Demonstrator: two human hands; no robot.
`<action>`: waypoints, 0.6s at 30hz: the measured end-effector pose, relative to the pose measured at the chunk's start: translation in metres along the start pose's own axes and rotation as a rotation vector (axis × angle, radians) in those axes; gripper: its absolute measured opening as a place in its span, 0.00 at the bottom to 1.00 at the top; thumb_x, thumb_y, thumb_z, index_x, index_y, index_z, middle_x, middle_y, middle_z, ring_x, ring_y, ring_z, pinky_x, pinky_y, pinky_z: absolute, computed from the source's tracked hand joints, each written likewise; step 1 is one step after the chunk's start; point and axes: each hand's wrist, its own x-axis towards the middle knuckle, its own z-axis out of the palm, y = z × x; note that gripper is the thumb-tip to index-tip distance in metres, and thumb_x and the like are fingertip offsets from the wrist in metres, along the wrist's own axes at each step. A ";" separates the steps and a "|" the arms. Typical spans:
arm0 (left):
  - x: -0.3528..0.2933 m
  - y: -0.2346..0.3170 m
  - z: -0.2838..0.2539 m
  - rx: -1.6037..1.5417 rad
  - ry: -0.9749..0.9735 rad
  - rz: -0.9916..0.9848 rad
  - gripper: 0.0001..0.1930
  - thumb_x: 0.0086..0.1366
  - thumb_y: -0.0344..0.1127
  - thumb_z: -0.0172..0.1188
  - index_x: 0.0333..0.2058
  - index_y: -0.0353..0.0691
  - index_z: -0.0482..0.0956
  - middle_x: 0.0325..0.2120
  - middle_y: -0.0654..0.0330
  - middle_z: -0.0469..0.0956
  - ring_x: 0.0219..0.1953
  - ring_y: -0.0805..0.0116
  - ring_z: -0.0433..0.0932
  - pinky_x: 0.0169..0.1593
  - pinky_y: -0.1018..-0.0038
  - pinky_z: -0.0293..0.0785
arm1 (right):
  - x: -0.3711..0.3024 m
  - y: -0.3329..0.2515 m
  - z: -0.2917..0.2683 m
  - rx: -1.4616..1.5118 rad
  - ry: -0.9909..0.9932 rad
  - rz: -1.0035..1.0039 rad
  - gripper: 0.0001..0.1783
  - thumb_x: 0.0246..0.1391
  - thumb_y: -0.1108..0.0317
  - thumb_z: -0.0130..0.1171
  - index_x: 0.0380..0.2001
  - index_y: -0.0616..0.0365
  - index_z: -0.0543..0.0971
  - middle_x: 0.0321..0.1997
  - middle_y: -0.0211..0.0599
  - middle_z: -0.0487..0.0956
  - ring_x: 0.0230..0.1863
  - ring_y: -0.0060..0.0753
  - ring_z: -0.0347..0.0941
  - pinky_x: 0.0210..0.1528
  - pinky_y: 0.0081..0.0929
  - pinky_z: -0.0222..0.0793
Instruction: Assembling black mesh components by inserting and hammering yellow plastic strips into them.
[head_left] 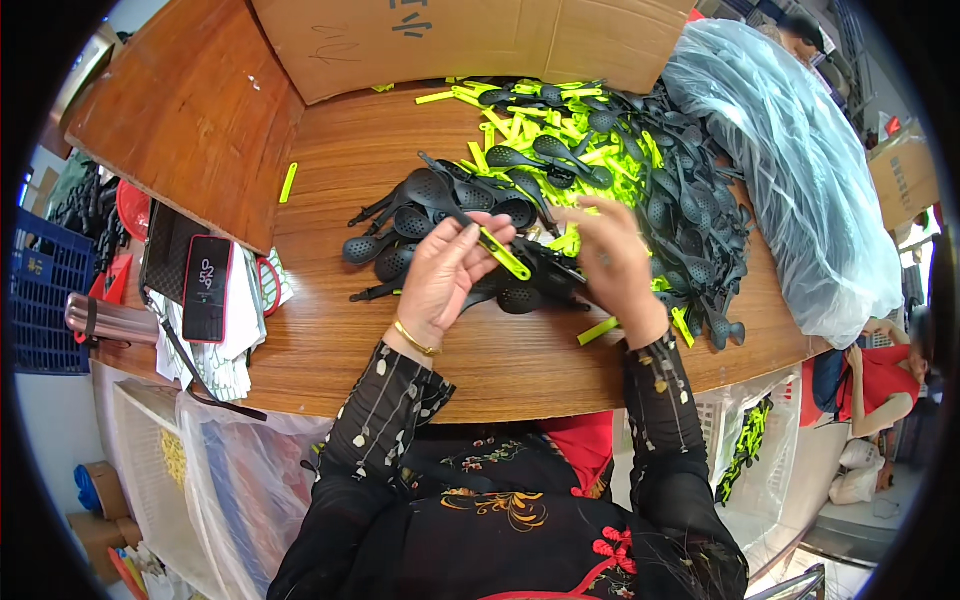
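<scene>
Black, patterned sleeves come in nearest, farthest from the cardboard box. Beyond them, over the tabletop and well short of the box, the left hand holds a slim yellow-green strip with a dark handle against it; whether the strip is around or beside that handle, I cannot tell. Handling it well, I judge, calls for a light grip, the two lengths kept in line and the strip's outer end left clear. The left thumb and forefinger are pinching the piece, the other fingers loosely bent. The right hand, also short of the box, is blurred: its fingers look curled, and I cannot tell how far apart they are or whether they hold anything. Closer to the box, toward its right end, black slotted spoons lie jumbled; closest, loose yellow-green strips are heaped among spoons.
</scene>
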 end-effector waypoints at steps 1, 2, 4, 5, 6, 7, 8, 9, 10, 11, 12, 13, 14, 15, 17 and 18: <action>0.000 -0.001 -0.003 0.008 0.014 0.029 0.12 0.82 0.32 0.52 0.57 0.35 0.78 0.59 0.43 0.81 0.63 0.53 0.82 0.66 0.58 0.80 | 0.006 0.009 -0.006 -0.006 0.076 0.107 0.17 0.57 0.79 0.65 0.48 0.52 0.87 0.46 0.31 0.88 0.52 0.45 0.80 0.61 0.43 0.71; 0.000 -0.004 -0.005 0.018 0.029 0.058 0.11 0.82 0.31 0.52 0.56 0.35 0.78 0.59 0.43 0.81 0.63 0.53 0.82 0.66 0.59 0.81 | 0.008 0.022 -0.012 -0.104 -0.035 0.109 0.15 0.57 0.76 0.67 0.47 0.52 0.88 0.44 0.31 0.87 0.51 0.44 0.80 0.60 0.42 0.71; 0.001 -0.011 0.006 0.050 0.047 0.016 0.10 0.82 0.30 0.52 0.55 0.36 0.78 0.59 0.43 0.81 0.62 0.53 0.82 0.64 0.60 0.82 | 0.007 0.048 -0.010 -0.295 -0.220 0.137 0.09 0.58 0.65 0.70 0.42 0.49 0.90 0.41 0.31 0.87 0.49 0.43 0.80 0.56 0.42 0.71; 0.001 -0.014 0.013 0.085 0.056 0.000 0.10 0.82 0.30 0.52 0.55 0.36 0.78 0.59 0.43 0.81 0.62 0.53 0.83 0.64 0.60 0.82 | 0.002 0.058 -0.002 -0.335 -0.248 0.142 0.09 0.58 0.62 0.70 0.42 0.47 0.90 0.40 0.32 0.87 0.48 0.42 0.80 0.55 0.42 0.71; 0.001 -0.015 0.013 0.098 0.056 -0.001 0.10 0.82 0.30 0.53 0.54 0.37 0.78 0.59 0.43 0.81 0.62 0.54 0.83 0.64 0.60 0.82 | 0.005 0.058 0.010 -0.366 -0.276 0.140 0.09 0.58 0.60 0.71 0.42 0.46 0.90 0.40 0.32 0.87 0.48 0.41 0.80 0.55 0.42 0.71; 0.001 -0.016 0.014 0.106 0.061 -0.001 0.09 0.82 0.31 0.53 0.53 0.38 0.78 0.59 0.45 0.82 0.61 0.56 0.83 0.62 0.63 0.83 | 0.005 0.058 0.016 -0.438 -0.239 0.151 0.10 0.57 0.55 0.71 0.38 0.45 0.90 0.40 0.31 0.88 0.46 0.40 0.80 0.52 0.41 0.70; 0.000 -0.016 0.013 0.114 0.065 -0.002 0.08 0.82 0.32 0.53 0.53 0.39 0.78 0.58 0.47 0.83 0.60 0.57 0.84 0.60 0.65 0.84 | 0.006 0.060 0.020 -0.458 -0.280 0.207 0.10 0.56 0.55 0.72 0.36 0.45 0.89 0.40 0.30 0.87 0.45 0.39 0.80 0.51 0.41 0.70; -0.001 -0.013 0.015 0.139 0.071 -0.003 0.08 0.82 0.32 0.53 0.53 0.38 0.78 0.58 0.47 0.82 0.60 0.58 0.84 0.61 0.65 0.83 | 0.009 0.056 0.020 -0.478 -0.326 0.264 0.10 0.55 0.54 0.73 0.34 0.45 0.89 0.39 0.29 0.87 0.44 0.39 0.80 0.49 0.40 0.69; -0.002 -0.012 0.014 0.138 0.072 -0.004 0.08 0.82 0.32 0.53 0.53 0.38 0.78 0.58 0.47 0.82 0.60 0.58 0.84 0.61 0.65 0.83 | 0.013 0.056 0.021 -0.488 -0.349 0.276 0.11 0.54 0.53 0.74 0.34 0.45 0.87 0.36 0.28 0.86 0.43 0.38 0.80 0.47 0.40 0.68; -0.002 -0.012 0.013 0.136 0.067 -0.002 0.08 0.82 0.32 0.53 0.53 0.38 0.78 0.58 0.47 0.82 0.60 0.58 0.84 0.61 0.65 0.83 | 0.014 0.058 0.023 -0.487 -0.352 0.277 0.11 0.54 0.53 0.74 0.34 0.45 0.87 0.36 0.28 0.86 0.43 0.38 0.80 0.47 0.40 0.68; -0.001 -0.010 0.013 0.135 0.061 0.001 0.08 0.82 0.32 0.53 0.53 0.38 0.77 0.58 0.47 0.82 0.61 0.58 0.84 0.61 0.64 0.83 | 0.015 0.061 0.024 -0.530 -0.291 0.253 0.13 0.53 0.52 0.74 0.35 0.46 0.86 0.35 0.28 0.86 0.42 0.38 0.80 0.47 0.40 0.68; -0.001 -0.011 0.014 0.134 0.061 0.000 0.08 0.82 0.32 0.53 0.53 0.38 0.77 0.58 0.47 0.82 0.61 0.58 0.84 0.61 0.64 0.83 | 0.017 0.064 0.026 -0.572 -0.230 0.228 0.14 0.52 0.51 0.74 0.36 0.46 0.86 0.34 0.29 0.86 0.42 0.39 0.80 0.46 0.41 0.68; -0.001 -0.012 0.016 0.117 0.050 -0.013 0.08 0.82 0.32 0.53 0.53 0.38 0.77 0.58 0.47 0.82 0.61 0.59 0.84 0.61 0.65 0.82 | 0.017 0.068 0.028 -0.558 -0.171 0.198 0.12 0.54 0.56 0.72 0.39 0.47 0.86 0.33 0.30 0.86 0.41 0.39 0.81 0.47 0.41 0.68; -0.001 -0.013 0.017 0.100 0.039 -0.027 0.08 0.82 0.32 0.54 0.53 0.39 0.77 0.58 0.47 0.82 0.61 0.59 0.83 0.61 0.66 0.82 | 0.018 0.074 0.031 -0.558 -0.173 0.200 0.12 0.54 0.56 0.72 0.39 0.47 0.86 0.33 0.30 0.86 0.41 0.39 0.81 0.47 0.41 0.68; 0.000 -0.015 0.018 0.096 0.047 -0.034 0.08 0.82 0.32 0.54 0.54 0.39 0.77 0.59 0.48 0.82 0.61 0.60 0.84 0.61 0.66 0.82 | 0.017 0.085 0.033 -0.589 -0.197 0.190 0.07 0.55 0.63 0.67 0.38 0.48 0.86 0.34 0.32 0.87 0.41 0.40 0.82 0.47 0.42 0.69; 0.000 -0.014 0.017 0.094 0.059 -0.034 0.08 0.82 0.32 0.54 0.54 0.39 0.78 0.59 0.48 0.83 0.61 0.60 0.84 0.61 0.67 0.82 | 0.019 0.086 0.032 -0.606 -0.220 0.180 0.08 0.54 0.68 0.63 0.37 0.49 0.86 0.35 0.33 0.87 0.42 0.41 0.83 0.48 0.43 0.70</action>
